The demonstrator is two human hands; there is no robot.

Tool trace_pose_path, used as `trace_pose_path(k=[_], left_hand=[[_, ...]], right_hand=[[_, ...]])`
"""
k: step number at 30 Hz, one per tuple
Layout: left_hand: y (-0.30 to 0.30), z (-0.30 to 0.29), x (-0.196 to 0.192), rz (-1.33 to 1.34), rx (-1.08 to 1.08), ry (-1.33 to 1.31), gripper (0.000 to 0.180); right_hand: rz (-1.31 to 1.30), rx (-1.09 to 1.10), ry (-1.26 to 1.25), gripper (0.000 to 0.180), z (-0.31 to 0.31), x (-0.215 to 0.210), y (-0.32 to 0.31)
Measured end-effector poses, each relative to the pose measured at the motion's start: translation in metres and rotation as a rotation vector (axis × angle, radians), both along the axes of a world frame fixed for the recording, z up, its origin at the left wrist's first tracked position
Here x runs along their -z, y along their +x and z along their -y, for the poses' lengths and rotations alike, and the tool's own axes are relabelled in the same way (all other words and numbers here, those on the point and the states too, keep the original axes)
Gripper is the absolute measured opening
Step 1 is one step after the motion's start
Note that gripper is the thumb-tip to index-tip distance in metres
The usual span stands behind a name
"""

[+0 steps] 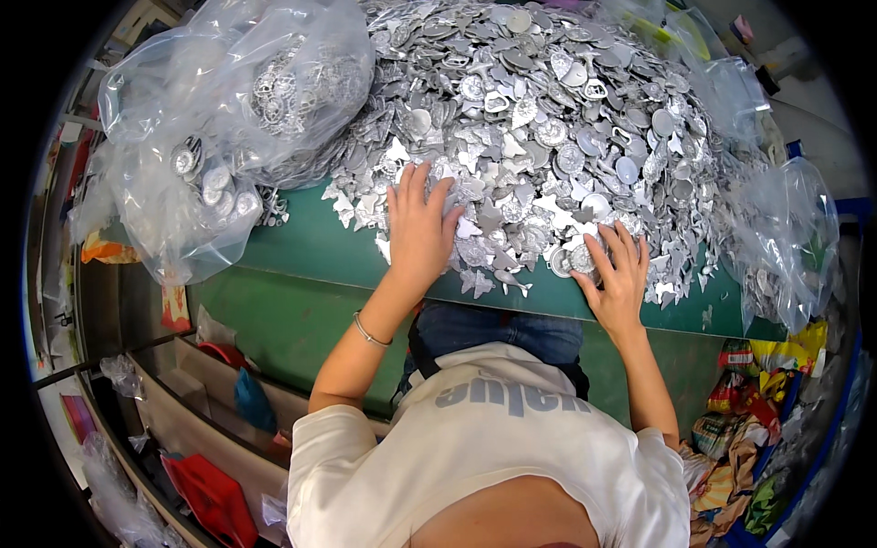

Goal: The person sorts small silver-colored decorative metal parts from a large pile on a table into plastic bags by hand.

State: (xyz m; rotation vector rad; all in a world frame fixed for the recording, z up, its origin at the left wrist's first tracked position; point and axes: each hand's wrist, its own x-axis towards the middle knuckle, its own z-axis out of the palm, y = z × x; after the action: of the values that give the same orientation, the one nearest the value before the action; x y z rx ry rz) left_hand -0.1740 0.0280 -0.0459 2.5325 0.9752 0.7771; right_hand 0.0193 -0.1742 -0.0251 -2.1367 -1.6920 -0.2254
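A large heap of silver-grey metal charms covers much of the green tabletop. Among them are round discs, butterfly shapes and rings. At the heap's near left edge my left hand lies with fingers outstretched on the pieces and its thumb apart. My right hand rests on the near right part of the heap, fingers and thumb spread. Between that thumb and forefinger lies a round charm, with no grip on it that I can see. A small dolphin-shaped charm sits near the table's front edge, between my hands.
Clear plastic bags with metal pieces stand on the left of the table. Another clear bag hangs over the right end. Below left are brown shelf compartments and a red plastic object. Colourful packages pile up at lower right.
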Motion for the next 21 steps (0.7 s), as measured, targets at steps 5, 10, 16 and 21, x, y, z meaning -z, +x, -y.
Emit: trace_pose_path(k=[5, 10, 16, 21], left_hand=[[-0.003, -0.002, 0.003, 0.07, -0.033, -0.029, 0.039], [0.006, 0.014, -0.007, 0.095, -0.037, 0.049, 0.045], [0.038, 0.062, -0.015, 0.04, 0.271, -0.037, 0.041], [0.042, 0.066, -0.016, 0.043, 0.265, -0.009, 0.034]], right_hand=[[0.005, 0.138, 0.055, 0.036, 0.008, 0.003, 0.009], [-0.011, 0.228, 0.121, 0.02, 0.018, -0.001, 0.03], [-0.13, 0.413, 0.268, 0.017, 0.006, -0.015, 0.034], [-0.033, 0.223, 0.103, 0.025, -0.014, -0.022, -0.001]])
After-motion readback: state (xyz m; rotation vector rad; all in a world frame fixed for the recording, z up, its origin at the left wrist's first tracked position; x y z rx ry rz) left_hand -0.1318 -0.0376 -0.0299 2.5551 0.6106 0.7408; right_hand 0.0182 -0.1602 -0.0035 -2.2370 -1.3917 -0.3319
